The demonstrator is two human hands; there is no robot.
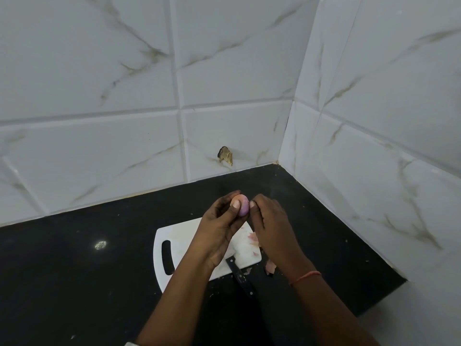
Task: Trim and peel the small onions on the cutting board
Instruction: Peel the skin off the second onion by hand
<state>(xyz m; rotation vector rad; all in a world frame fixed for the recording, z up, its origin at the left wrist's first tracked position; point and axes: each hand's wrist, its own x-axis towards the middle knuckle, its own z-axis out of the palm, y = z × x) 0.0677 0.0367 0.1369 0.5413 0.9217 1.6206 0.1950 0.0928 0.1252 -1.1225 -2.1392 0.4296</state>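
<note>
Peeling over the cutting board (174, 242) so skins drop there, the left hand (219, 221) pinches a small onion (243, 205) while the right hand's (269, 221) curled fingertips touch it at 3 o'clock.

Home kitchen corner, marble-look wall tiles (112, 136), black countertop (74, 270), white cutting board (179, 236)

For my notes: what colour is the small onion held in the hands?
Pale pinkish purple; the onion shows best in the head view.

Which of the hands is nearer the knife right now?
Left. The left hand grips the onion with its wrist just above the knife on the cutting board; the right hand sits further right, fingertips at the onion.
</note>
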